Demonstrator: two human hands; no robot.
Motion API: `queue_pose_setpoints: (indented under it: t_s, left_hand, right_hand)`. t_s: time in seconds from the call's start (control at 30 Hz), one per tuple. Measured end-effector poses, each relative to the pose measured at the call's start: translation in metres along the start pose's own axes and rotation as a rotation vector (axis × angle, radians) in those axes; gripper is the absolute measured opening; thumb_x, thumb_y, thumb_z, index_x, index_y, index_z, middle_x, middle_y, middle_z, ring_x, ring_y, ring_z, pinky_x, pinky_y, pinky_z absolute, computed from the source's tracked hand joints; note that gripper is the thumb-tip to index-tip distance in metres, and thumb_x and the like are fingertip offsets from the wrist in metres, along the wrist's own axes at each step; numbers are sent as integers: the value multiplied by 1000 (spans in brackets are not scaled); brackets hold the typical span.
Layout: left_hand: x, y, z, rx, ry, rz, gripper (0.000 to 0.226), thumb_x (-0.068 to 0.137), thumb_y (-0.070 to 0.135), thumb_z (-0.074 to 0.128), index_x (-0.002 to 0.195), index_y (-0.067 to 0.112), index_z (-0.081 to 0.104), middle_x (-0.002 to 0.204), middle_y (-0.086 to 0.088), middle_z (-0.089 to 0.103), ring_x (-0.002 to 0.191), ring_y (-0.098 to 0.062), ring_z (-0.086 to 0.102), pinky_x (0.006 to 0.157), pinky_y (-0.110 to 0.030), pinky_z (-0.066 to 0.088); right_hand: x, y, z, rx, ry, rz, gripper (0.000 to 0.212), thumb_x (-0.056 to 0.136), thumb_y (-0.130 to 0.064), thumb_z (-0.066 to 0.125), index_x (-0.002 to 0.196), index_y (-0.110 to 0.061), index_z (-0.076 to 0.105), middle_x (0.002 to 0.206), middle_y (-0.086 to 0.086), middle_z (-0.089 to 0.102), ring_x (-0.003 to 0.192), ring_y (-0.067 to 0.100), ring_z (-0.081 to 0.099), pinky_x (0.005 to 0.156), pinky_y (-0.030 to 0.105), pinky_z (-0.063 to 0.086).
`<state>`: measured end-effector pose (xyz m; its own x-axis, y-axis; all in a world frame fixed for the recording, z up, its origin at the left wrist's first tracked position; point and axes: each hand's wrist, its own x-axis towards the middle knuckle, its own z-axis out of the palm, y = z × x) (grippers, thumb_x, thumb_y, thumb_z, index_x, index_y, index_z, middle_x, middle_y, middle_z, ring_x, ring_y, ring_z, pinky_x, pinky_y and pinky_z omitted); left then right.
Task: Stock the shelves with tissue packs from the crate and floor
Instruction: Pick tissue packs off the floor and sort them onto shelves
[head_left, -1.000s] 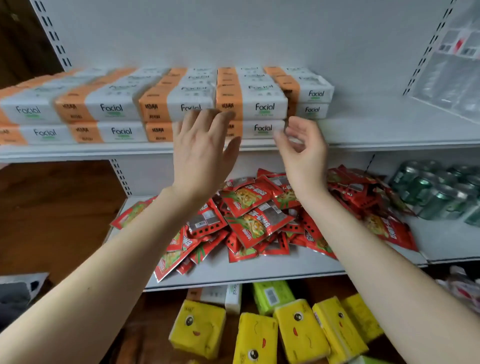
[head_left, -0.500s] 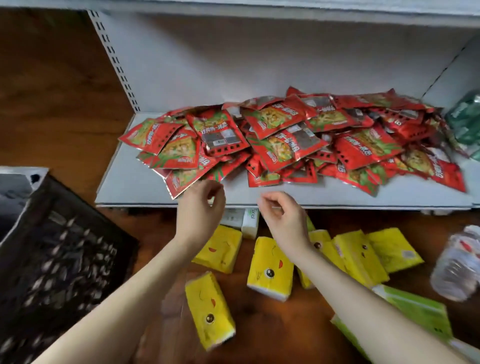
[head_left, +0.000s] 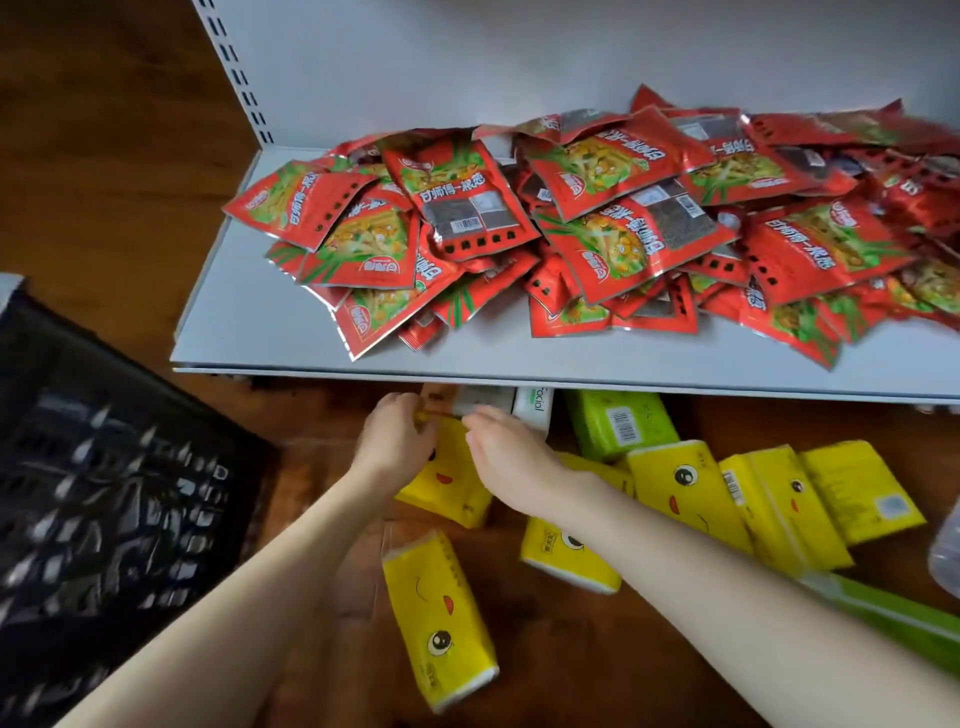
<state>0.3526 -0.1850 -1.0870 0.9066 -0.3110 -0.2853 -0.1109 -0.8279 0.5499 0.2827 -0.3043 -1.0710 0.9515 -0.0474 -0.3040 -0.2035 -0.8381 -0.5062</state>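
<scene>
Yellow tissue packs (head_left: 685, 493) are all over the wooden floor (head_left: 571, 665). I count six for sure: one under my hands, one nearest me, one partly behind my right forearm, and three side by side off to the right. There are also two green packs (head_left: 618, 426), one just below the shelf lip and one at the bottom right edge. What looks like two white packs (head_left: 537, 410) poke out from under the shelf (head_left: 291, 332).

My left hand (head_left: 395, 441) has its fingers curled over the top edge of the yellow pack closest to the shelf (head_left: 457, 499), pinching the wrapper. My right hand (head_left: 511, 454) is just beside it with fingers bent down onto that same edge, but I can't tell if it actually has a grip.

One black crate (head_left: 104, 493) sits on the floor to my left, blurry. Red snack packets (head_left: 467, 197) are heaped on the shelf, overlapping too much to count. One clear bottle (head_left: 948, 551) peeks in at the right edge.
</scene>
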Motion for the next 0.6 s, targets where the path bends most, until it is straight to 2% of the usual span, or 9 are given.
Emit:
queue_pose_setpoints:
  t_s: [0.17,0.23,0.33,0.47,0.6]
  left_hand:
    - [12,-13,6,19,-68,-83,21,87,21,57,103,11,65,109,-10,65,105,-29,57,73,-27,36]
    - [15,-14,8,6,-75,-111,22,87,24,57,104,12,64,109,-7,65,104,-27,57,72,-25,36]
    - [26,-11,8,-79,-39,-164,33,87,26,58,114,7,57,116,-11,61,107,-30,56,76,-30,40]
    - [32,0,12,-291,-106,-204,35,90,18,56,120,2,55,119,-17,61,112,-33,55,83,-30,41]
    - [31,-2,16,-369,-131,-250,41,88,16,60,126,3,52,124,-15,59,116,-30,53,93,-32,41]
  right_hand:
    - [21,0,6,-166,-123,203,38,100,-22,34,128,2,41,132,24,44,122,36,43,98,36,34]
    - [20,9,11,-87,-141,311,39,98,-27,37,126,0,42,127,24,48,116,37,47,94,37,39]
    - [24,22,11,68,-67,409,39,97,-28,41,125,-1,41,125,24,49,115,38,49,92,38,40]
    - [32,31,7,262,-92,425,48,94,-25,48,137,-7,34,136,19,42,126,33,42,100,30,34]
    - [33,34,11,430,-24,445,48,91,-20,53,135,-8,39,136,12,47,126,26,44,100,27,34]
